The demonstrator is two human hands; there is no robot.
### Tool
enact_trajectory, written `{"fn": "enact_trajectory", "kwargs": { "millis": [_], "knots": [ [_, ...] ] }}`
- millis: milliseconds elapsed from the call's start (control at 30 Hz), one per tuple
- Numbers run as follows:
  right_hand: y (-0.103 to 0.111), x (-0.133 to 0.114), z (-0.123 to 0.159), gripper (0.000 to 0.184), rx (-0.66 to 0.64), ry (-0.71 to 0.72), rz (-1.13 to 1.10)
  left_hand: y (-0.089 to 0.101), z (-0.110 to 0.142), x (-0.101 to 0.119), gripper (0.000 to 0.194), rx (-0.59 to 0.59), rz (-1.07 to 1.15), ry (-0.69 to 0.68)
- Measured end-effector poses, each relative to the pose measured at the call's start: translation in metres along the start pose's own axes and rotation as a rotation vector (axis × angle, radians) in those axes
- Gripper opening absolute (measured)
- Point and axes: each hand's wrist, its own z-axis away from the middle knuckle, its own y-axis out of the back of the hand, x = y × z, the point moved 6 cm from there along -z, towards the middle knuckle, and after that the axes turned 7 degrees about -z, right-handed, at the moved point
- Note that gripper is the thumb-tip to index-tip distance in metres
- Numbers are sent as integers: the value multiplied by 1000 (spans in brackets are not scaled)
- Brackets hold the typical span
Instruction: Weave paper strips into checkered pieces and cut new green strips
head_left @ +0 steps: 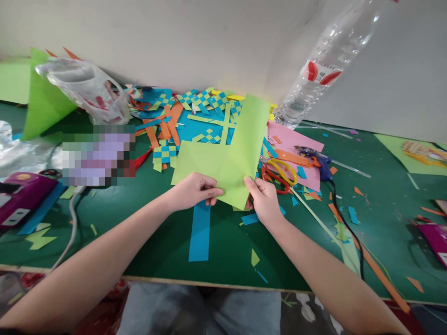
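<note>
Both hands grip a light green sheet of paper [223,160] above the table, its right part standing up in a bend. My left hand [199,188] pinches the sheet's lower edge between thumb and fingers. On the right side, my right hand [262,197] holds the lower corner, thumb on top. A blue paper strip [199,235] lies on the table below my left hand. Behind the sheet are woven blue and green paper pieces [202,101], partly hidden by it. Scissors with red and yellow handles [284,172] lie just beyond my right hand.
A clear plastic bottle [319,70] leans against the wall at the back right. A glue gun [319,163] with a black cord rests on pink paper [296,139]. To the left stand a plastic-wrapped cup [94,90] and a purple device [23,195]. Paper scraps litter the green table [160,251].
</note>
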Motion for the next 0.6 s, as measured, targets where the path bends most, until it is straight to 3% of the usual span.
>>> {"fn": "enact_trajectory", "kwargs": {
  "millis": [167,233,367,600],
  "knots": [
    [-1,-5,0,42,-45,67,9,2,3,0,38,-23,-46,-18],
    [-4,-8,0,32,-99,103,-19,0,4,2,37,-59,-74,-41],
    [-8,-11,2,30,-176,156,-7,-7,6,8,34,-134,-92,-99],
    [2,8,-6,38,-54,-24,-109,-6,9,12,35,-121,-120,-132]
  ]
}}
